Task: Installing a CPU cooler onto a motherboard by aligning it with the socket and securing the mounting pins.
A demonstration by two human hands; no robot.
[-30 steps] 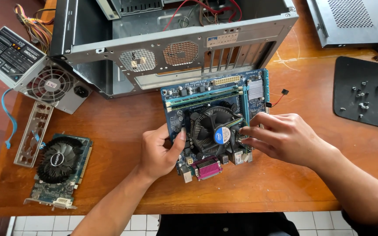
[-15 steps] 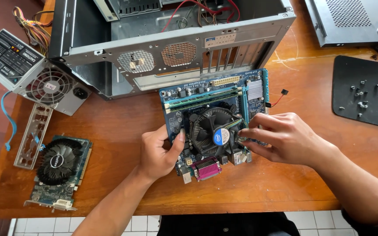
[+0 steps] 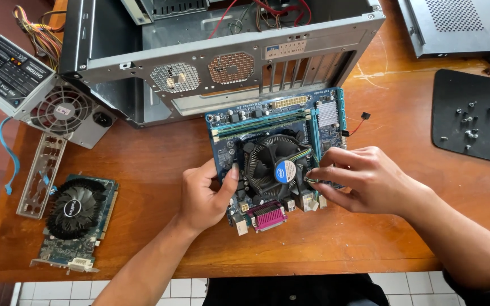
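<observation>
Left hand (image 3: 204, 195): partly open, thumb pressed on the left edge of the blue motherboard (image 3: 279, 150), fingers curled under that edge; forearm entering from the lower left, wrist bent up toward the board. Right hand (image 3: 364, 178): fingers drawn together, fingertips (image 3: 316, 170) pinched on thin wires at the right side of the round black cooler fan (image 3: 276, 165); forearm entering from the lower right, palm down. Hands apart, one on each side of the fan. Motherboard: flat on the wooden desk (image 3: 154, 164), at centre, just in front of the open grey computer case (image 3: 211, 62). Left of the case: power supply (image 3: 35, 85), metal port shield (image 3: 41, 173), graphics card (image 3: 75, 221). At far right: black mat (image 3: 455, 113) carrying loose screws, well apart from the board.
</observation>
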